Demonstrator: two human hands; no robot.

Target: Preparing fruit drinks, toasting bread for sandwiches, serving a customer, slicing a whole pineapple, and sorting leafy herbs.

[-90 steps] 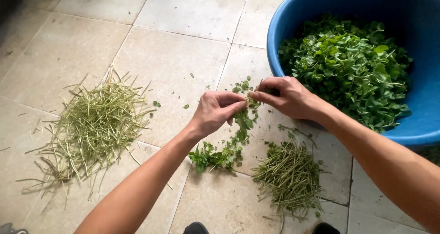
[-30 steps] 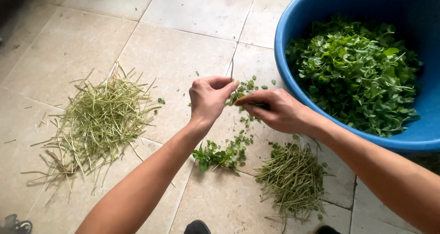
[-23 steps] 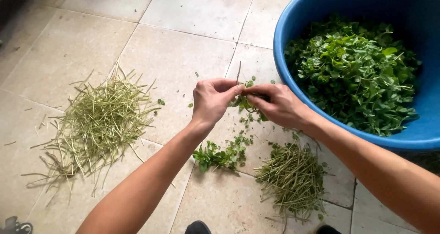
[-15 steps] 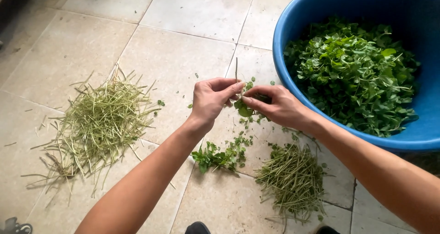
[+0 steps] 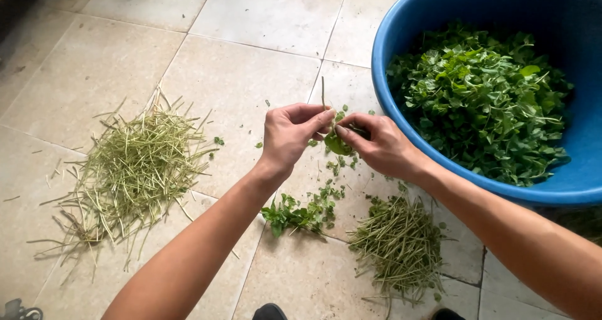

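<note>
Two hands are in view: the left hand (image 5: 290,135) and the right hand (image 5: 380,146). Between them is one leafy sprig (image 5: 337,142), pinched by the fingers (image 5: 323,117) of both. One blue tub (image 5: 401,25) stands on the tiled floor (image 5: 251,69), holding one mass of green leaves (image 5: 483,100). There are two heaps of bare stems: one large heap (image 5: 135,169) and one small heap (image 5: 401,245). One loose bunch of leafy sprigs (image 5: 298,212) lies between them.
</note>
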